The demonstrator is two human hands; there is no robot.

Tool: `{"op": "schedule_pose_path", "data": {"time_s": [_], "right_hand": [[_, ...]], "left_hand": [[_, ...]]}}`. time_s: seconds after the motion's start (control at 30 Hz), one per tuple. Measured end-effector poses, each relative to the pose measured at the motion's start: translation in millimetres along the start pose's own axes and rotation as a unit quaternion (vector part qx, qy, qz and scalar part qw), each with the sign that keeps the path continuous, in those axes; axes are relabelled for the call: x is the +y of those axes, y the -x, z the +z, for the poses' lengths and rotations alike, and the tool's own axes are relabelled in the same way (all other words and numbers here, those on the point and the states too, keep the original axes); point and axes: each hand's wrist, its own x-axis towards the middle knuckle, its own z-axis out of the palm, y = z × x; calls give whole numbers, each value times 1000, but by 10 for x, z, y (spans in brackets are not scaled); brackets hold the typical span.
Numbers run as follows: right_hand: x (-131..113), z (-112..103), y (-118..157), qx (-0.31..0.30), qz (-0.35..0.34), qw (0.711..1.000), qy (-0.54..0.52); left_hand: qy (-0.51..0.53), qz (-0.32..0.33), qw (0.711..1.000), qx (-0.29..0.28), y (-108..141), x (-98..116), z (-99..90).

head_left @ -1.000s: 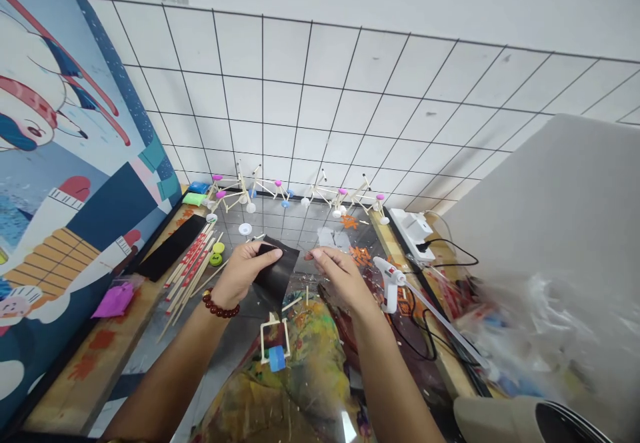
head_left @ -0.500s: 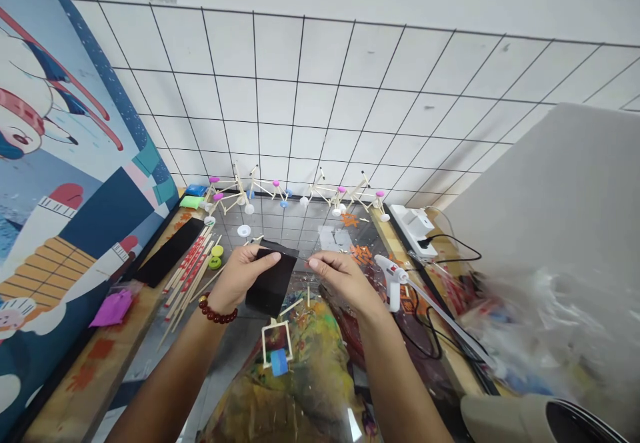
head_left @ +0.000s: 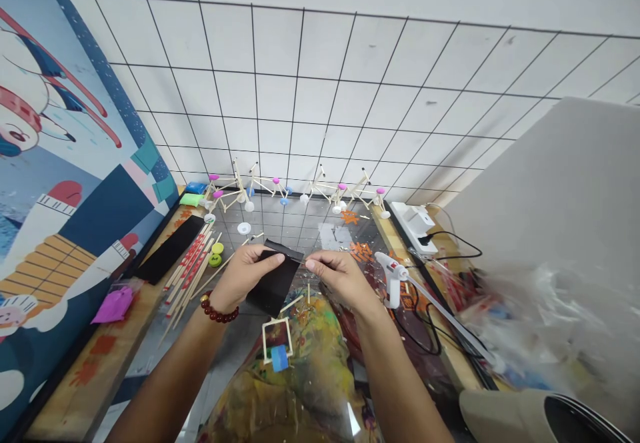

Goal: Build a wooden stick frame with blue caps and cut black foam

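Note:
My left hand (head_left: 246,272) grips a black sheet (head_left: 274,286) near its upper edge, thumb on top. Along that edge a narrow strip (head_left: 284,249) stands folded or partly separated from the rest; I cannot tell which. My right hand (head_left: 336,272) pinches at the strip's right end, its fingers closed on something thin that I cannot make out. Below the sheet lies a small square frame of pale sticks (head_left: 277,340) with a blue piece (head_left: 279,358) on its lower side. Short loose sticks (head_left: 291,304) lie close to the frame.
Stick models with coloured discs (head_left: 240,186) line the back. At left lie a black strip (head_left: 170,251), wooden sticks (head_left: 193,270) and yellow-green round pieces (head_left: 215,256). A white glue gun (head_left: 393,276), its cable and a power strip (head_left: 413,230) are at right, beside plastic bags (head_left: 540,323).
The narrow strip along the sheet's upper edge shows wider and stands up more. My right hand has shifted slightly left, closer to the sheet.

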Motion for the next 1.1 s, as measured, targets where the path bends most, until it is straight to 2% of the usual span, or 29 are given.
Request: {"op": "schedule_pose_path", "data": {"time_s": [0.67,0.83,1.1], "right_hand": [[7,39,-25,11,-15,999,31],[-16,58,-10,23,-42,997,67],[-65,62,35,48,-81,984,152]], "left_hand": [[-2,8,1000,-19,27,38,-22],[-20,-12,999,-33,33,16,4],[-10,25,999,-42,28,10,22]]}}
